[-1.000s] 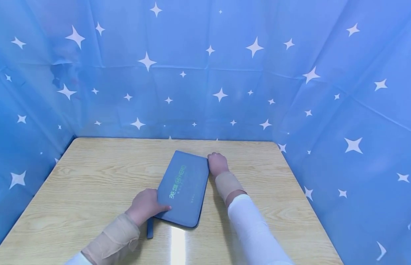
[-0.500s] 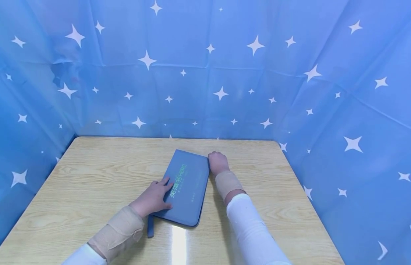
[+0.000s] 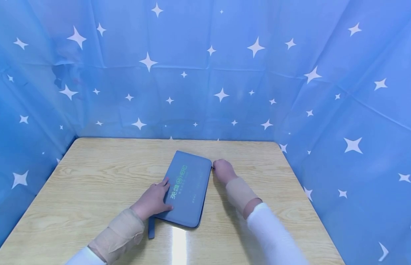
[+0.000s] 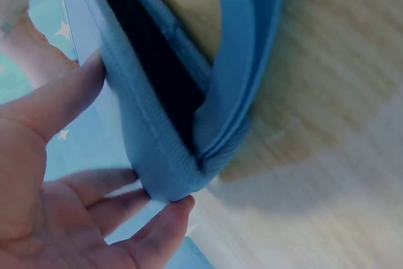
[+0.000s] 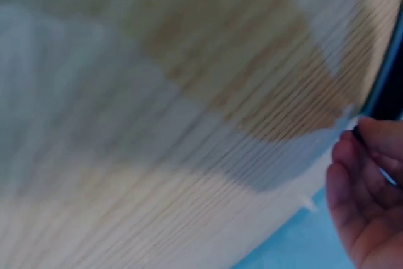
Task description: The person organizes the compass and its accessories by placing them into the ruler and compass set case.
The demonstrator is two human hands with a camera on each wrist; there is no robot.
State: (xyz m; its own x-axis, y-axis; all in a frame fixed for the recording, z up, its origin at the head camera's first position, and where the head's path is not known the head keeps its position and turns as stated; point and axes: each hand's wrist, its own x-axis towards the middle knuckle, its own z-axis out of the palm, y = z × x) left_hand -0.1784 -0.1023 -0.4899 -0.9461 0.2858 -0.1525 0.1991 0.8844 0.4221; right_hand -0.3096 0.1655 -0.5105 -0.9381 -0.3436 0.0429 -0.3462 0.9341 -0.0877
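A blue zip pouch point(image 3: 190, 195) with green lettering lies flat and slightly turned on the table. My left hand point(image 3: 153, 200) rests on its left side, thumb and fingers spread over the cover. The left wrist view shows those fingertips point(image 4: 179, 209) against the pouch's edge, beside a dark strip point(image 4: 160, 70) running between two blue rims. From the near left corner sticks out a blue wrist strap point(image 3: 151, 227). At the far right corner, my right hand point(image 3: 224, 171) pinches a small black zipper pull point(image 5: 357, 135) between thumb and curled fingers.
The wood-grain table point(image 3: 102, 173) extends around the pouch on all sides. Blue curtains point(image 3: 198, 84) with white stars hang behind it and along both sides. A bright light reflection lies on the tabletop near the front.
My left hand has shifted from the pouch's near left edge to lie spread on its cover. My right hand has moved right and slightly nearer around the far corner, drawing the zipper pull along.
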